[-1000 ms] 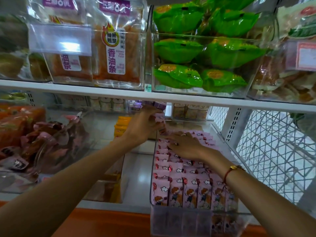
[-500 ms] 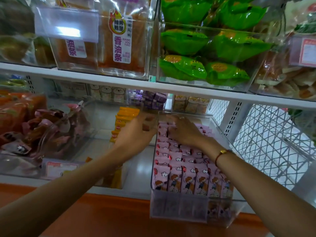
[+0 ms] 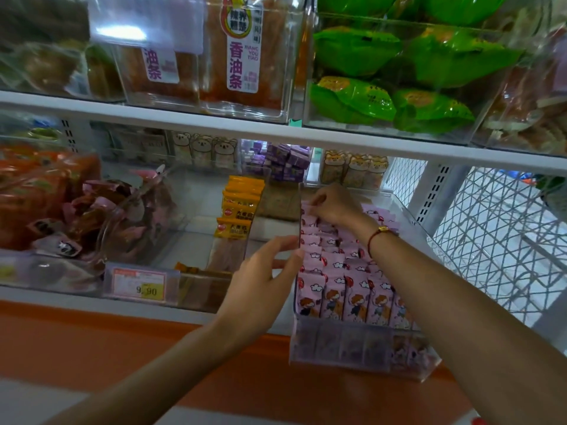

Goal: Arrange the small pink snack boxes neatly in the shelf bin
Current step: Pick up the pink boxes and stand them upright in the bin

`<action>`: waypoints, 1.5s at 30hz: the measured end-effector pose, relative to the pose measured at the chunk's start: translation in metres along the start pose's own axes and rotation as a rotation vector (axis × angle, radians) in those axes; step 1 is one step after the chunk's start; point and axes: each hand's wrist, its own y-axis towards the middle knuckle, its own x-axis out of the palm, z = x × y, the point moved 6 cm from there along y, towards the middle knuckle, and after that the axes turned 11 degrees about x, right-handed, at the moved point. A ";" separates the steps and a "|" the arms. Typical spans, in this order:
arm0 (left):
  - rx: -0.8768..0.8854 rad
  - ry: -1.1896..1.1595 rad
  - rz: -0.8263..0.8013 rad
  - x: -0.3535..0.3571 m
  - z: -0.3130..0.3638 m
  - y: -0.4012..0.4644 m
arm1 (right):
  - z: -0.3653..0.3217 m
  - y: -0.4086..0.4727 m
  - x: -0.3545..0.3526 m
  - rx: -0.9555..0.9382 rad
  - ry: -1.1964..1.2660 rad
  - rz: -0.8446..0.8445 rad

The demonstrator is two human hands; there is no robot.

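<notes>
A clear shelf bin (image 3: 346,351) stands on the lower shelf, right of centre. Small pink snack boxes (image 3: 356,297) with a cartoon child stand packed in rows inside it. My right hand (image 3: 336,205) reaches to the bin's back left corner, and its curled fingers hold the rearmost pink boxes there. A red cord bracelet sits on that wrist. My left hand (image 3: 260,273) is outside the bin, with its straight fingertips touching the bin's left wall about halfway along. The boxes under my right forearm are hidden.
Left of the bin are yellow snack packs (image 3: 237,207) in a clear tray, a price tag (image 3: 142,285) reading 9.90, and a bin of pink and brown wrapped snacks (image 3: 92,216). Purple boxes (image 3: 283,162) stand behind. The upper shelf (image 3: 214,125) hangs low overhead. A white wire mesh panel (image 3: 497,228) closes the right side.
My left hand has drawn back from the bin's rear to the middle of its left wall. My right hand has slid further back, to the far left corner.
</notes>
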 end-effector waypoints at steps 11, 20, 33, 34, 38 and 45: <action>-0.013 0.035 0.127 -0.023 0.006 0.016 | 0.007 -0.081 -0.062 0.234 1.086 0.466; 0.189 0.019 -0.002 -0.018 0.046 0.008 | 0.024 -0.172 -0.059 0.426 1.381 0.040; 0.278 0.129 0.031 -0.019 0.052 -0.002 | 0.003 -0.172 -0.056 0.317 1.329 -0.077; 0.272 0.112 0.053 -0.019 0.050 -0.002 | 0.001 -0.171 -0.056 0.276 1.294 -0.106; 0.265 0.019 0.080 -0.016 0.051 -0.002 | -0.015 -0.172 -0.053 0.075 1.240 -0.282; 0.335 0.111 0.119 -0.013 0.057 0.000 | -0.006 -0.176 -0.063 0.087 1.176 0.083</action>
